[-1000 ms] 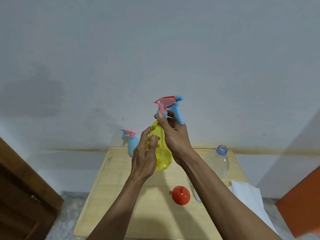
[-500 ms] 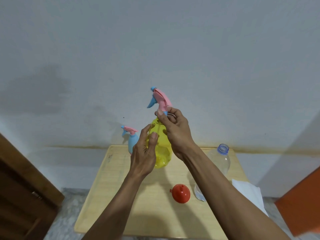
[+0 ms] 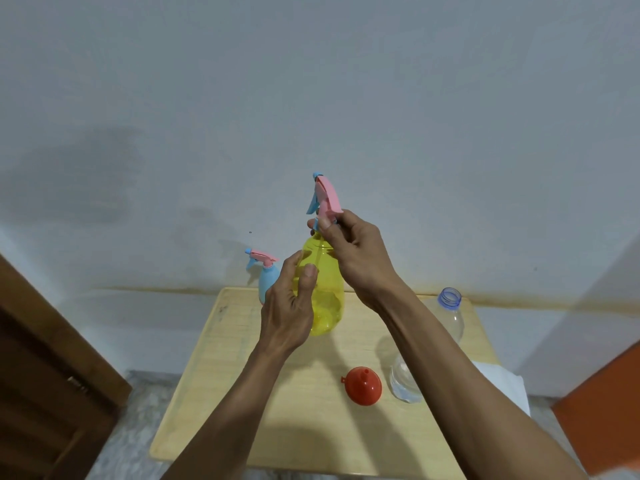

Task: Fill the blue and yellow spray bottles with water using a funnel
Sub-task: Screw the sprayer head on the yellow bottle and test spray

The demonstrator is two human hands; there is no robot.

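I see my left hand (image 3: 289, 308) curled around the yellow bottle (image 3: 323, 289), thumb and fingers on its side, holding it above the far part of the table (image 3: 242, 382). My right hand (image 3: 353, 252) pinches the collar under the pink and blue sprayer (image 3: 323, 197) at the neck. The bottle is clear yellow and upright. The blue bottle (image 3: 266, 278) stands at the far left corner, behind my left hand. The red funnel (image 3: 363, 386) lies near the right edge, beside the water bottle (image 3: 450, 320).
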